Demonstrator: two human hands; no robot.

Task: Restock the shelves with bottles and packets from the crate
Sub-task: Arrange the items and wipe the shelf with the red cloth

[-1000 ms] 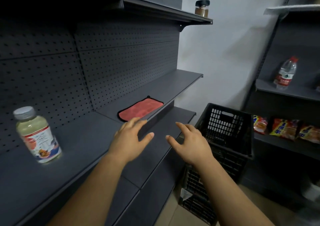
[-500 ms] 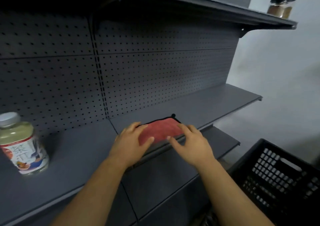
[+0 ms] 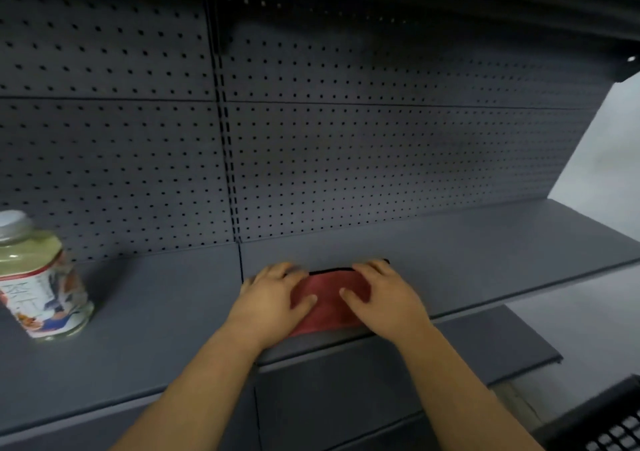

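Note:
A red cloth [image 3: 329, 298] with a dark edge lies flat on the grey middle shelf [image 3: 485, 242]. My left hand [image 3: 273, 294] rests on the cloth's left part and my right hand [image 3: 381, 294] on its right part, fingers spread and fairly straight. A bottle of pale drink [image 3: 38, 277] with a white cap and a printed label stands upright on the same shelf at the far left. A corner of the black crate [image 3: 609, 423] shows at the bottom right.
A perforated grey back panel [image 3: 346, 156] rises behind the shelf. An upper shelf [image 3: 519, 0] overhangs at the top. A lower shelf [image 3: 485, 353] juts out below my forearms. A pale wall [image 3: 616, 139] is to the right.
Both hands have moved forward from the shelf edge onto the red cloth. My view has turned left and closer to the shelf, so most of the crate has left the frame.

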